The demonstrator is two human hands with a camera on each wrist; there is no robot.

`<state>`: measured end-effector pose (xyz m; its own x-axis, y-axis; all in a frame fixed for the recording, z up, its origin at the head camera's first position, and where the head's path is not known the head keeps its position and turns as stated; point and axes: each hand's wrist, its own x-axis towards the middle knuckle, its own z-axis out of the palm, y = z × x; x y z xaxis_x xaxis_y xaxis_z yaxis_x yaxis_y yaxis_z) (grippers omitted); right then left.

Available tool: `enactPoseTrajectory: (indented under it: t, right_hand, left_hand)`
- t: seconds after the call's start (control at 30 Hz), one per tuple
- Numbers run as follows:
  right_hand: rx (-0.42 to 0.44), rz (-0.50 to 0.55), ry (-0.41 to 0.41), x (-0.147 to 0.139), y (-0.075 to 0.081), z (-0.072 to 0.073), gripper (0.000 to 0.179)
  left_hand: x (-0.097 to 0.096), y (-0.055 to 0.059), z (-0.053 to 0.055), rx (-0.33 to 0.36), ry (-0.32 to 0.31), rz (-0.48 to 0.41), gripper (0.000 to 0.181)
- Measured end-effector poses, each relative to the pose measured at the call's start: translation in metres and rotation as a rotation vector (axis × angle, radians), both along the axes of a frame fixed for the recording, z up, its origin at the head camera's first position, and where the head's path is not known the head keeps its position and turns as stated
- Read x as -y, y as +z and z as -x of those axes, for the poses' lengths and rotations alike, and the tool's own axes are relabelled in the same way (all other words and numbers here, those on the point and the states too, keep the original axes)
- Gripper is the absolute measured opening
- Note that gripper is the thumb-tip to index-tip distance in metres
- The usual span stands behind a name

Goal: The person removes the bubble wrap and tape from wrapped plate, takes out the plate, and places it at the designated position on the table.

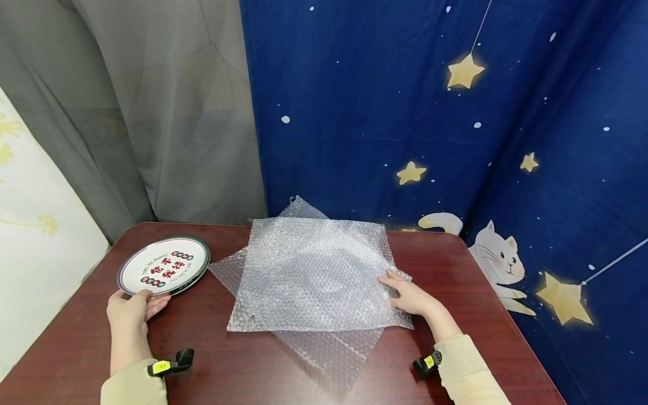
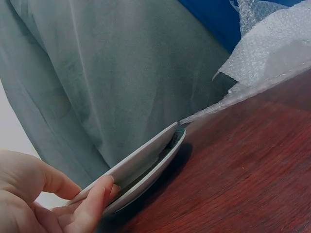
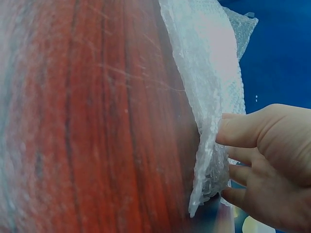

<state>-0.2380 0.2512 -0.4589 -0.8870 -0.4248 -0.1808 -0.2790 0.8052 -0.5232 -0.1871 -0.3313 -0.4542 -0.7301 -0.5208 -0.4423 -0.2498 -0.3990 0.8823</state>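
At the left of the table, my left hand [image 1: 129, 312] pinches the near rim of a white plate [image 1: 147, 270] with red lettering in its middle. The left wrist view shows this plate [image 2: 141, 158] lifted at a slant above a second plate [image 2: 150, 179] with a dark green edge, fingers between the two. Layered sheets of bubble wrap [image 1: 304, 281] lie across the middle, the upper one turned against the lower; a faint round shape shows through. My right hand [image 1: 411, 295] rests on the wrap's right edge, fingers spread, and in the right wrist view thumb and fingertips touch it.
The dark red wooden table [image 1: 228, 365] ends at a back edge close to a grey curtain [image 1: 182, 140] and a blue curtain [image 1: 354, 112] with stars and a cat. A pale patterned cloth [image 1: 30, 253] hangs along the left side.
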Motion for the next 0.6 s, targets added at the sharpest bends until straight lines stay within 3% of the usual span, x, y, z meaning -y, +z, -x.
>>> enactPoseTrajectory:
  t: [0.2,0.37,0.6]
  right_hand:
    - [-0.002,0.004,0.004,-0.001,0.0,0.001,0.056]
    - [0.004,0.006,0.001,-0.001,-0.001,0.0,0.056]
    - [0.011,0.006,-0.002,-0.001,-0.001,0.0,0.056]
  left_hand:
    - [-0.001,-0.002,-0.001,0.021,-0.073,0.192,0.059]
    - [0.0,-0.007,0.0,0.038,-0.085,0.292,0.035]
    - [0.001,-0.014,-0.001,0.073,-0.09,0.364,0.033]
